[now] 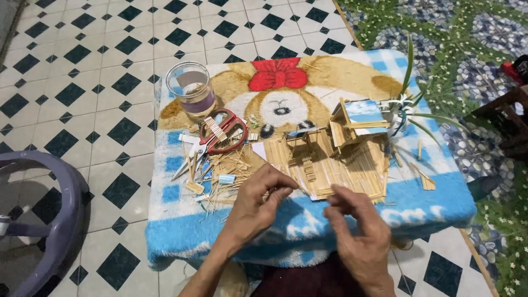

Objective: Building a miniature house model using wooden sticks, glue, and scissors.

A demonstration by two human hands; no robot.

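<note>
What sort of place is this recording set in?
Probably a home floor used as a craft spot: black-and-white tiled floor, a low table under a teddy-bear cloth, a patterned rug.

A small model house built of pale thin wooden sticks stands upright on a flat base of the same sticks, on the blue cloth. It has two little huts, the right one taller with a blue-painted roof, and tiny steps at the front. What looks like a short stick, hard to make out, sits pinched just before the base's near edge.
</note>
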